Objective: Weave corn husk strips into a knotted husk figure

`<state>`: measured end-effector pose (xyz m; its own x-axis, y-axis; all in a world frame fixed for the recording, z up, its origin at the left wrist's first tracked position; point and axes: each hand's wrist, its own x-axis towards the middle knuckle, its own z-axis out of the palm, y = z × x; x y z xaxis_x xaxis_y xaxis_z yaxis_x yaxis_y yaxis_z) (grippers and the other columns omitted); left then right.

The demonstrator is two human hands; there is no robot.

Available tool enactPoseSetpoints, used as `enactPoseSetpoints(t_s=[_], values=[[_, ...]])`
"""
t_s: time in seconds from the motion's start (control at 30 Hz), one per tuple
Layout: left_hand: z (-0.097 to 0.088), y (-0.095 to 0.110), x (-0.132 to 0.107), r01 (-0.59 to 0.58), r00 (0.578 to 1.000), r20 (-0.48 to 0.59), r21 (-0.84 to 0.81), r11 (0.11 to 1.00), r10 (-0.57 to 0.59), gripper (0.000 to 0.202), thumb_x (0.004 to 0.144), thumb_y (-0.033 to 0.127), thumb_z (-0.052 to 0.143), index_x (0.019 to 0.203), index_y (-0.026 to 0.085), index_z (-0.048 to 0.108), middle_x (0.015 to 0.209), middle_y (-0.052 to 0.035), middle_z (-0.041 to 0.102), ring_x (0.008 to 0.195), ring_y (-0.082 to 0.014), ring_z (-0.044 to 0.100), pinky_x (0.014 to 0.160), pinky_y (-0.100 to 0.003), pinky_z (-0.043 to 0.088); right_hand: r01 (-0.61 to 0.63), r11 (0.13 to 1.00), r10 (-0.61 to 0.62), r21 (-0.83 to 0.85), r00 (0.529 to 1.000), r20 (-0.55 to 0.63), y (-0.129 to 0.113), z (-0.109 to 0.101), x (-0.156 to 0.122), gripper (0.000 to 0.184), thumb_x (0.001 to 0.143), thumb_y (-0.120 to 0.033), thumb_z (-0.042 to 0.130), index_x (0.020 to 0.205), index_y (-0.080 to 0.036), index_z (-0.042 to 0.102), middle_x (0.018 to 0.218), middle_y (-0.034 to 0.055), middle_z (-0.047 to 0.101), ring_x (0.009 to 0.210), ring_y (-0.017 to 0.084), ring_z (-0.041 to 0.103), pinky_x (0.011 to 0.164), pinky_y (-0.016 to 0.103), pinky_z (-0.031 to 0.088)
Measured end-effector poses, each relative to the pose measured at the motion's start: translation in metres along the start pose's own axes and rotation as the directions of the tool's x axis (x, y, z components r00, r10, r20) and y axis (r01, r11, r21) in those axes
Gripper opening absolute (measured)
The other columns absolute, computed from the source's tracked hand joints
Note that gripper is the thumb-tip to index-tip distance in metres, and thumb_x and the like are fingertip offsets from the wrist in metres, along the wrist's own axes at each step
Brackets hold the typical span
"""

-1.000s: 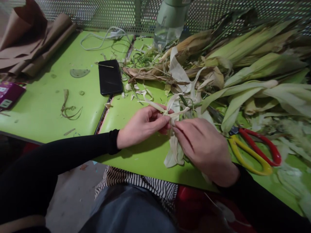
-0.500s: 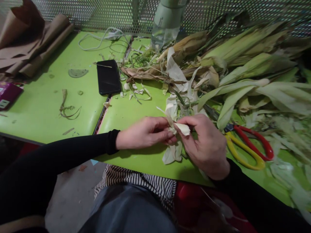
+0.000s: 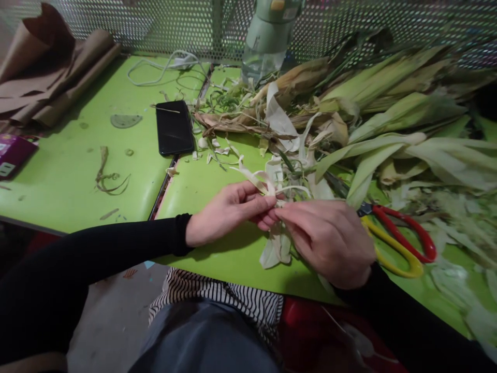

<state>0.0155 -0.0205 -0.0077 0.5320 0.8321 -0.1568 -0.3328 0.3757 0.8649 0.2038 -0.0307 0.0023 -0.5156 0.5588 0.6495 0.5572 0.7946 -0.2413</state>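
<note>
My left hand (image 3: 229, 212) and my right hand (image 3: 330, 241) meet over the front of a green table (image 3: 70, 171). Both pinch pale corn husk strips (image 3: 267, 186) between thumb and fingers. The strips curl up and away above my fingertips, and more husk (image 3: 276, 249) hangs below my hands onto the table. Both hands are closed on the husk. Black sleeves cover both my arms.
Scissors with a red and a yellow handle (image 3: 404, 243) lie just right of my right hand. A big pile of corn husks (image 3: 388, 114) fills the right side. A black phone (image 3: 174, 127), a white cable (image 3: 163, 67), a bottle (image 3: 267, 36), brown paper (image 3: 46, 72) and a mesh wall stand behind.
My right hand has turned palm-down again after lifting a folded husk tip half a second ago. The strips now curl out above the pinch. My left hand has barely moved.
</note>
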Motion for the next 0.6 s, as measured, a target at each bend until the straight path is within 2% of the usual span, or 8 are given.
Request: enactPoseSetpoints(t_s=[0.07,0.13,0.2,0.23,0.33,0.47,0.53,0.6], values=[[-0.0001,-0.0004,0.0001,-0.016,1.000,-0.015,0.029,0.999,0.017,0.018,0.091,0.027,0.066,0.087,0.010,0.061,0.076,-0.0021,0.067,0.067,-0.0077,0.064,0.068,-0.021,0.053,-0.255,0.961,0.258,0.109,0.966,-0.010,-0.0004,0.0020,-0.0011,0.005,0.088,-0.021,0.068,0.091,-0.025,0.070,0.082,0.0008,0.075,0.073,0.018,0.070,0.067,0.032,0.057],[-0.0001,-0.0008,0.0003,-0.058,0.997,-0.033,0.121,0.991,0.063,0.016,0.090,0.025,0.066,0.087,0.010,0.061,0.074,-0.0010,0.065,0.065,-0.0071,0.062,0.066,-0.020,0.052,-0.534,0.798,0.541,0.280,0.839,0.060,0.0000,0.0054,-0.0011,0.006,0.089,-0.029,0.068,0.092,-0.024,0.070,0.079,-0.0004,0.074,0.064,0.015,0.068,0.058,0.029,0.057],[0.0000,-0.0009,0.0004,-0.095,0.994,-0.034,0.210,0.973,0.104,0.013,0.089,0.022,0.066,0.087,0.011,0.061,0.073,0.0004,0.064,0.064,-0.0066,0.059,0.065,-0.020,0.050,-0.646,0.643,0.650,0.411,0.744,0.154,0.0014,0.0081,-0.0005,0.013,0.088,-0.035,0.069,0.095,-0.024,0.071,0.079,-0.0005,0.073,0.063,0.015,0.068,0.055,0.028,0.057],[0.0000,-0.0008,0.0005,-0.100,0.994,-0.020,0.228,0.969,0.107,0.012,0.089,0.022,0.066,0.087,0.011,0.061,0.073,0.0004,0.064,0.065,-0.0067,0.059,0.066,-0.020,0.050,-0.649,0.617,0.652,0.445,0.738,0.172,0.0022,0.0087,-0.0004,0.013,0.088,-0.035,0.069,0.096,-0.025,0.072,0.082,-0.0002,0.074,0.066,0.015,0.069,0.058,0.029,0.058],[-0.0010,-0.0011,0.0009,-0.042,0.998,0.051,0.156,0.987,0.034,0.016,0.091,0.026,0.065,0.088,0.011,0.061,0.076,-0.0020,0.066,0.067,-0.0081,0.061,0.068,-0.022,0.051,-0.529,0.742,0.561,0.411,0.826,0.051,0.0045,0.0071,-0.0019,0.008,0.088,-0.027,0.069,0.093,-0.030,0.074,0.090,-0.0005,0.074,0.080,0.017,0.070,0.072,0.033,0.060],[-0.0044,-0.0035,0.0021,0.086,0.992,0.091,0.059,0.995,-0.091,0.025,0.090,0.034,0.067,0.087,0.011,0.059,0.075,-0.0030,0.066,0.065,-0.0083,0.061,0.066,-0.023,0.051,-0.212,0.961,0.220,0.176,0.975,-0.029,0.0053,0.0027,-0.0048,0.018,0.087,-0.015,0.069,0.098,-0.029,0.074,0.089,0.0007,0.073,0.080,0.016,0.069,0.071,0.031,0.059],[-0.0051,-0.0041,0.0020,0.109,0.986,0.117,0.103,0.989,-0.121,0.025,0.089,0.034,0.066,0.085,0.011,0.057,0.074,-0.0026,0.065,0.063,-0.0084,0.060,0.065,-0.024,0.051,-0.110,0.989,0.110,0.096,0.994,0.009,0.0045,0.0022,-0.0046,0.019,0.087,-0.014,0.069,0.101,-0.027,0.072,0.090,0.0020,0.073,0.080,0.016,0.070,0.071,0.030,0.059],[-0.0041,-0.0028,0.0006,0.080,0.987,0.117,0.259,0.962,-0.113,0.022,0.087,0.032,0.068,0.087,0.012,0.058,0.072,-0.0002,0.063,0.061,-0.0076,0.056,0.062,-0.023,0.048,-0.102,0.994,0.100,0.051,0.994,0.035,0.0033,0.0026,-0.0037,0.017,0.088,-0.014,0.068,0.100,-0.026,0.071,0.089,0.0023,0.073,0.079,0.016,0.070,0.072,0.029,0.059]])
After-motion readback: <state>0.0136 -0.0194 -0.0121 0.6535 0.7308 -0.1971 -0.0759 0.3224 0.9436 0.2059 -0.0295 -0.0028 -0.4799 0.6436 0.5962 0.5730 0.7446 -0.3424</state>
